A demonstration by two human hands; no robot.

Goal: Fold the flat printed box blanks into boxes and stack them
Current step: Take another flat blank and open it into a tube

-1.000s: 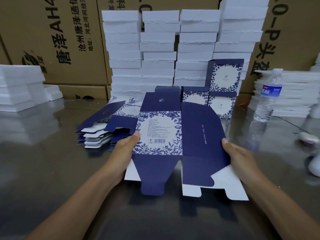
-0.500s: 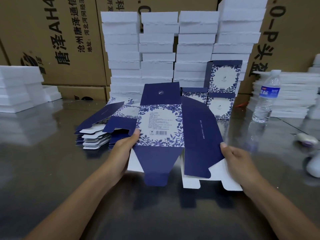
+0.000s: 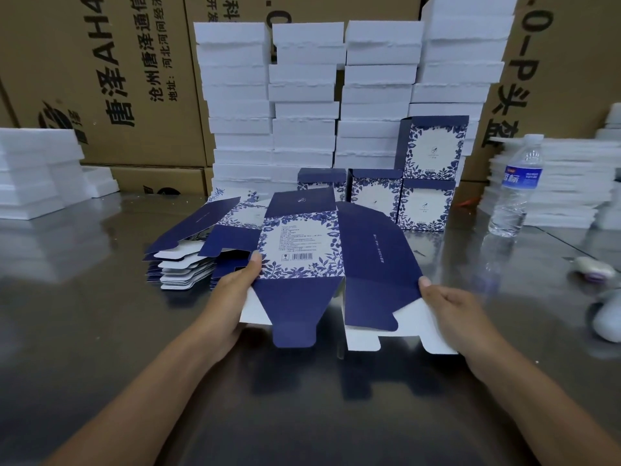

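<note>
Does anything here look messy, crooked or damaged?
Nothing looks damaged. The pile of flat blanks left of the hands is fanned unevenly, not squared. One folded box sits atop the others with its lid flap open. The bottle stands upright; nothing spilled.

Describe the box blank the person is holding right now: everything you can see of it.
The box blank is thin printed card, unfolded, held above the shiny table. The middle panel has blue floral print, small text and a barcode; plain navy panels and flaps adjoin it, with white undersides showing at the near edge. The right panel is angled up along a crease. The left hand pinches its left edge, thumb on top; the right hand grips the right edge.
</note>
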